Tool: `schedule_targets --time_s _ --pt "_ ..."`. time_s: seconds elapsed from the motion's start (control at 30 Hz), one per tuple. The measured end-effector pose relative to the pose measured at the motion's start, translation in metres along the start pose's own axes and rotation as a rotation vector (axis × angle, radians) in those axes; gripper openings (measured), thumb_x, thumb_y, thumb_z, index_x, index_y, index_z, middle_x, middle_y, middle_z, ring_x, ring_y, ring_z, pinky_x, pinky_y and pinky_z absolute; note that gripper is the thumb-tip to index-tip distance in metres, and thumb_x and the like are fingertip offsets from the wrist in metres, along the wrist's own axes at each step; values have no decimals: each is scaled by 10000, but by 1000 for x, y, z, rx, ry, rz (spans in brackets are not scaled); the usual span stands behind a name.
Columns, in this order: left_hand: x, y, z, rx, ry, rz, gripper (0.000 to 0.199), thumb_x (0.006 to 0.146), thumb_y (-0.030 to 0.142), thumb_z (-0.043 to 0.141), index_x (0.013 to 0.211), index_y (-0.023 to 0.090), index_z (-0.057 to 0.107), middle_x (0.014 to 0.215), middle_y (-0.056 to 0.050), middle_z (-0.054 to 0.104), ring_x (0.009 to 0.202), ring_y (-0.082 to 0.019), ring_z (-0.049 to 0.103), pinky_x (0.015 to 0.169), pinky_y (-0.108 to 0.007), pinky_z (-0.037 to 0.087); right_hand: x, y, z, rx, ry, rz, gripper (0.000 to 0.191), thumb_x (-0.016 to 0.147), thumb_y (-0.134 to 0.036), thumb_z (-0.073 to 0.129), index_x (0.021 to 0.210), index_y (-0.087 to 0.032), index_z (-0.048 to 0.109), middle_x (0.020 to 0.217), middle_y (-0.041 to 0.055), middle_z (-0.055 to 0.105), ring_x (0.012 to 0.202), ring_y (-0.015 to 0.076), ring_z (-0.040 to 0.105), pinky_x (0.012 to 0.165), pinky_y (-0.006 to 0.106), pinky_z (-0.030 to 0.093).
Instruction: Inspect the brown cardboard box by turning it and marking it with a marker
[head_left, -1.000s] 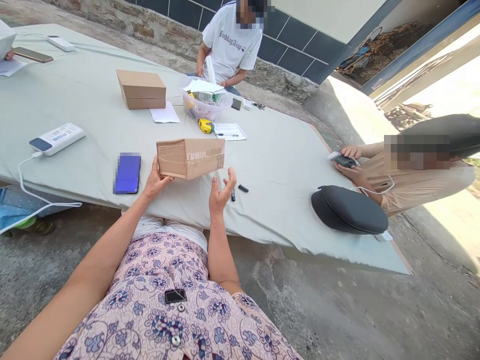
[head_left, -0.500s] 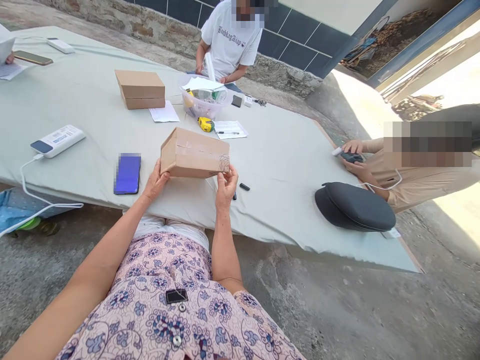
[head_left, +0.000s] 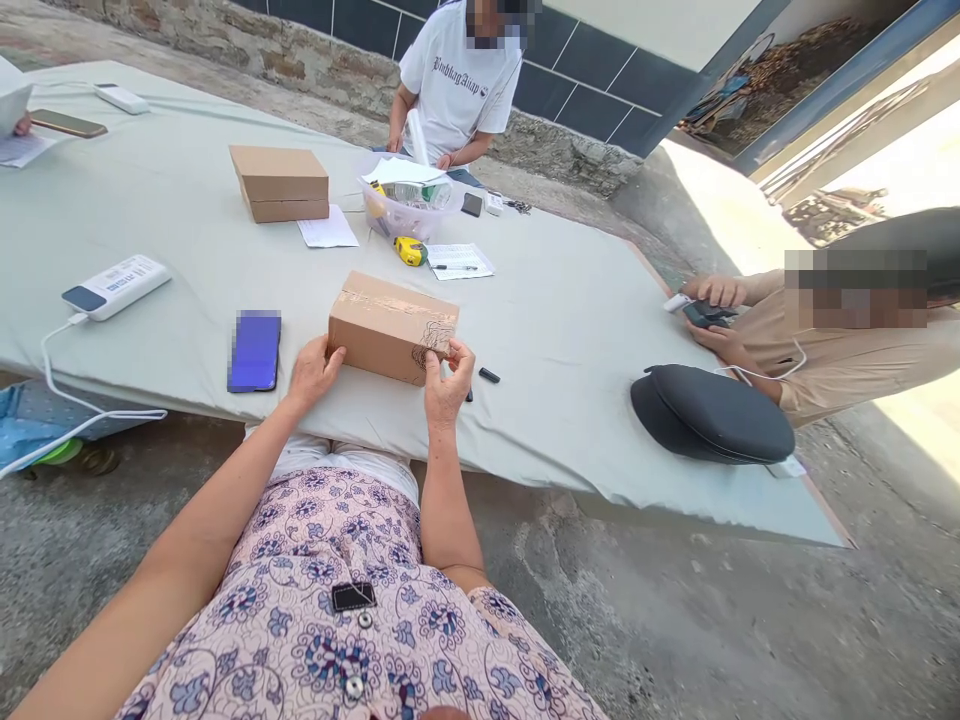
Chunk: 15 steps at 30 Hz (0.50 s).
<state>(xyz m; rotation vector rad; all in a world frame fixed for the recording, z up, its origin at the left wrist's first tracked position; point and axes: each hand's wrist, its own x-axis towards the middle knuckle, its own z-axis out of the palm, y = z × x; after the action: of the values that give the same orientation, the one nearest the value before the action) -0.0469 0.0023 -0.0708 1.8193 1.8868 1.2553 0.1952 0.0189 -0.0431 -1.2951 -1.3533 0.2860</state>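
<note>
Between my two hands is a brown cardboard box (head_left: 382, 325) with black scribbled lines near its right end. My left hand (head_left: 313, 375) grips the box's left end, thumb on the near side. At the right end, my right hand (head_left: 448, 380) holds the near corner, thumb over the scribble. Whether the box rests on the table or is slightly raised, I cannot tell. A small black cap (head_left: 489, 375) lies just right of my right hand, and a dark object partly hidden by that hand lies beside it. Left of my left hand lies a phone (head_left: 255, 350).
On the cloth-covered table (head_left: 555, 300) stand another cardboard box (head_left: 289, 190), a plastic basket (head_left: 411, 215), a yellow tape measure (head_left: 409, 251), paper with a pen (head_left: 461, 262), a white power bank (head_left: 118, 287) and a black cap hat (head_left: 712, 415). People sit across and at the right.
The box has tipped and come down slightly, so more of its scribbled near side shows. My hands have stayed on its two ends.
</note>
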Motion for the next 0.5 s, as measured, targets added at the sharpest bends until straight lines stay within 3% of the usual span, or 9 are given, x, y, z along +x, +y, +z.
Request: schedule_targets --time_s 0.1,0.2,0.33,0.5 --pt "-1 4 -4 -7 -8 -10 355 974 516 454 886 207 607 765 -65 621 764 -237 602 754 -373 509 -1 -1 1 -23 14 5 438 895 -512 621 1213 -223 534 1171 95 633 1057 219 633 1008 452 530" --pt "-2 7 -7 -44 -4 -17 394 973 555 461 978 198 629 803 -64 650 780 -236 621 766 -373 521 0 -7 1 -27 34 -16 498 851 -573 677 1166 -218 527 1231 128 626 1207 269 610 1063 494 506" --pt "-4 6 -7 -225 27 -28 651 943 645 517 1401 183 519 1198 -138 712 1047 -273 686 947 -428 544 4 -20 5 -10 28 -9 612 824 -623 698 1225 -214 483 1384 182 580 1363 305 554 1114 514 489" --pt "-1 2 -2 -416 48 -34 971 871 763 589 1604 215 266 1536 -239 517 1344 -340 595 1085 -506 502 9 -32 10 -20 12 1 799 828 -659 677 1414 -184 414 1417 202 567 1326 308 583 1107 513 506"
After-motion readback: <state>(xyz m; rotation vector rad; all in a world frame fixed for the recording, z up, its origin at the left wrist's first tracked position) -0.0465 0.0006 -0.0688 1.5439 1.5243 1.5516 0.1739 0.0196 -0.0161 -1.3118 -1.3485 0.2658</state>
